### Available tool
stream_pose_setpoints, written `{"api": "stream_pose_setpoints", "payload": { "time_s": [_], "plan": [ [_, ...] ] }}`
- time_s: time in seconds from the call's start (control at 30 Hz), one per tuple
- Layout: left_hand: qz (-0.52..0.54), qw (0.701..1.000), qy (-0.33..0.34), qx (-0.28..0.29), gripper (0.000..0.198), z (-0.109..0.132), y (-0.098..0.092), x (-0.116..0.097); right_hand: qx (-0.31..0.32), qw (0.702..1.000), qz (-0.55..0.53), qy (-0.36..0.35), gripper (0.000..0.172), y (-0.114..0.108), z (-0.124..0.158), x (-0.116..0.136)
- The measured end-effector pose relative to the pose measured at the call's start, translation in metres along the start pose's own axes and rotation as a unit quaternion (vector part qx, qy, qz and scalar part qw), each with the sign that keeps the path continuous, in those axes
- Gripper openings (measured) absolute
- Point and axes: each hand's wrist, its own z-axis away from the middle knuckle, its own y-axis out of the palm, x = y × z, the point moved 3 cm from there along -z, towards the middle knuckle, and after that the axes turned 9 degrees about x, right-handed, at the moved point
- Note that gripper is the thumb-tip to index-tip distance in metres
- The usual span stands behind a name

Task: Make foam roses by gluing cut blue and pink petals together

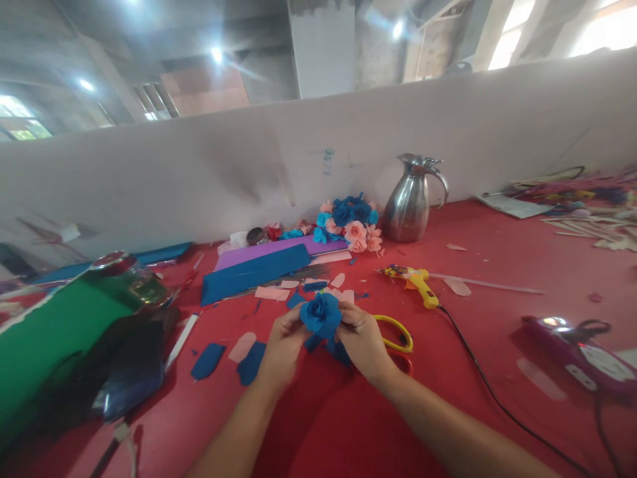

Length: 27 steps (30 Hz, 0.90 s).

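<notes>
Fingers (292, 321) of the left hand (281, 348) and right hand (365, 342) are closed on the blue flower (320, 315). It should be held lightly, uncrushed.

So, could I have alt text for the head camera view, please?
A blue flower is held between the left fingers and right fingers above a red table. Beyond are blue and pink flowers and a metal jug; a yellow glue gun lies to the right.

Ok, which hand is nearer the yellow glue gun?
The right hand: the glue gun lies beyond it, to its right. The left hand is farther off, on the opposite side of the blue paper flower.
</notes>
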Motion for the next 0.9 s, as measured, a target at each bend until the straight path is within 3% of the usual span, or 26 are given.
{"api": "stream_pose_setpoints", "payload": {
  "time_s": [0.33, 0.53, 0.77, 0.9],
  "plan": [
    [0.073, 0.997, -0.023, 0.001, 0.006, -0.0013, 0.0074, -0.0016, -0.04, 0.997, -0.026, 0.062, 0.009, -0.0001, 0.0048, 0.0041],
    [0.075, 0.997, -0.031, -0.012, 0.008, -0.0019, 0.0036, 0.0008, -0.064, 0.994, -0.066, 0.061, 0.006, 0.0014, 0.0058, 0.0039],
    [0.073, 0.997, -0.022, -0.007, 0.019, -0.0017, 0.0032, 0.0002, -0.048, 0.996, -0.07, 0.038, 0.011, 0.0015, 0.0041, 0.0091],
    [0.057, 0.998, -0.028, -0.014, 0.021, -0.0006, 0.0057, -0.0013, -0.052, 0.992, -0.099, 0.059, 0.009, 0.0017, 0.0037, 0.006]
  ]
}}
